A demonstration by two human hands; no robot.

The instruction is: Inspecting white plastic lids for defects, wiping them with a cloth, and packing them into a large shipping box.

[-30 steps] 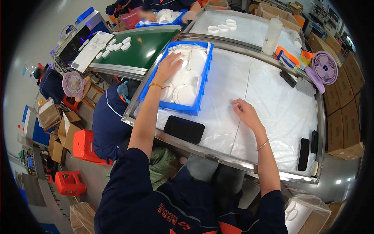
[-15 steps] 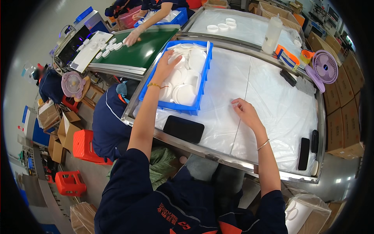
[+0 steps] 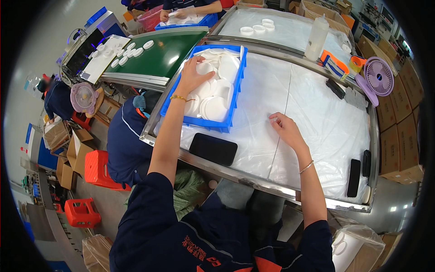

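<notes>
My left hand [image 3: 194,75] reaches into a blue tray [image 3: 195,120] full of white round lids [image 3: 216,108] and lies on top of them, fingers spread over one lid near the tray's far end. My right hand [image 3: 284,128] rests on the white plastic sheet [image 3: 317,113] that covers the metal table, fingers curled loosely, with nothing visible in it. A black phone [image 3: 213,149] lies flat on the sheet at the near edge, between my two arms.
A white squeeze bottle [image 3: 316,31], a small purple fan [image 3: 379,75] and dark handheld devices [image 3: 354,177] sit along the table's right side. A green conveyor [image 3: 158,56] carrying white lids runs at the far left. Another person in blue sits below the table's left edge. Cardboard boxes stand at the right.
My left hand has slid further up the blue tray over the lids. My right hand has stayed in place on the sheet.
</notes>
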